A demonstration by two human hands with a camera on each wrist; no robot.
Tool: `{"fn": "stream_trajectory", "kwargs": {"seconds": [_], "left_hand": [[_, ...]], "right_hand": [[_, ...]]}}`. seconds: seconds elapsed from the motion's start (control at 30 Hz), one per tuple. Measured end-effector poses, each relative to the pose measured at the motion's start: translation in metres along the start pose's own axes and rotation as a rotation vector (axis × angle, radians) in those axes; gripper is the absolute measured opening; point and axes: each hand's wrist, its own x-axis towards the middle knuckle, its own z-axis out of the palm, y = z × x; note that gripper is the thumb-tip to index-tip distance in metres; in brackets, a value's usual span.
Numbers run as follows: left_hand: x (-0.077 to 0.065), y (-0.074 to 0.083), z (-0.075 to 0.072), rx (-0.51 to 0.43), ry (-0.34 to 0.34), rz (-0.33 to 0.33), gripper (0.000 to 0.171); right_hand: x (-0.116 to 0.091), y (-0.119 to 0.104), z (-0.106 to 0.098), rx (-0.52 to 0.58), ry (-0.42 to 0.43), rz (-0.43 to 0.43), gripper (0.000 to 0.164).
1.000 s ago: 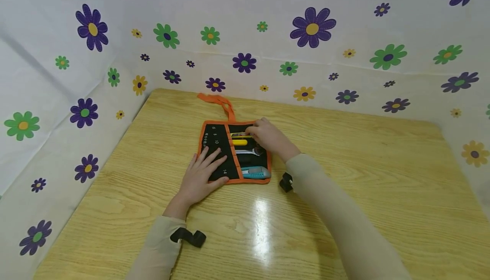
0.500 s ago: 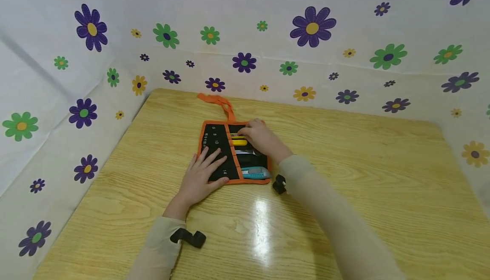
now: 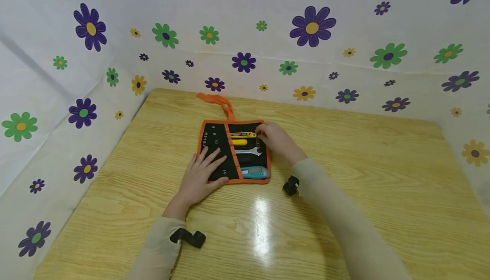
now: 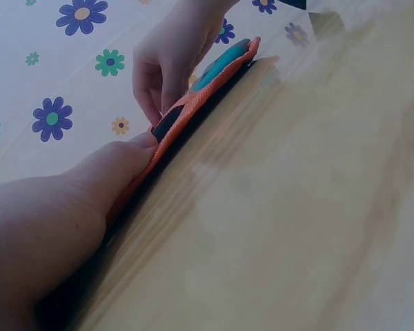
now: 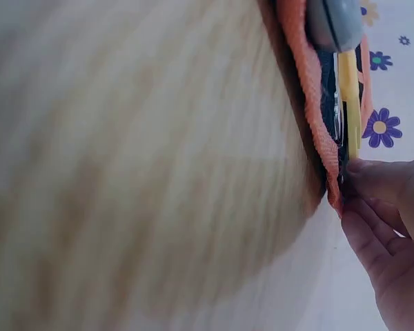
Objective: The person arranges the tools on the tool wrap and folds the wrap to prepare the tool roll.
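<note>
A black tool roll with orange edging lies unrolled on the wooden table. My left hand rests spread and flat on its numbered flap, thumb on the near edge. With bent fingertips, my right hand pinches the outer end of a yellow tester pen in the top pocket. In the right wrist view, the thumb of the right hand meets a yellow piece and its fingers touch the edging. Below the pen sit a yellow handle, an open-end wrench and a teal utility knife.
An orange tie strap trails from the roll's far side. The wooden table extends around the roll. A white flowered cloth stands behind it and along the left.
My right hand shifts left along the tester pen, then back right to its outer end, uncovering more of the pen and the wrench. The left hand stays put.
</note>
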Motion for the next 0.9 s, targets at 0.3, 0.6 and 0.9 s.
{"fn": "stream_trajectory", "kwargs": {"seconds": [0.3, 0.6, 0.9], "left_hand": [[0.001, 0.000, -0.001, 0.001, -0.009, -0.010, 0.066], [0.002, 0.000, -0.002, 0.001, 0.004, -0.002, 0.065], [0.000, 0.002, -0.002, -0.010, 0.017, 0.002, 0.065]], "right_hand": [[0.004, -0.006, 0.006, 0.100, 0.025, 0.061, 0.017], [0.010, -0.018, 0.011, 0.089, 0.014, 0.049, 0.020], [-0.002, -0.022, 0.007, 0.098, -0.063, 0.005, 0.031]]}}
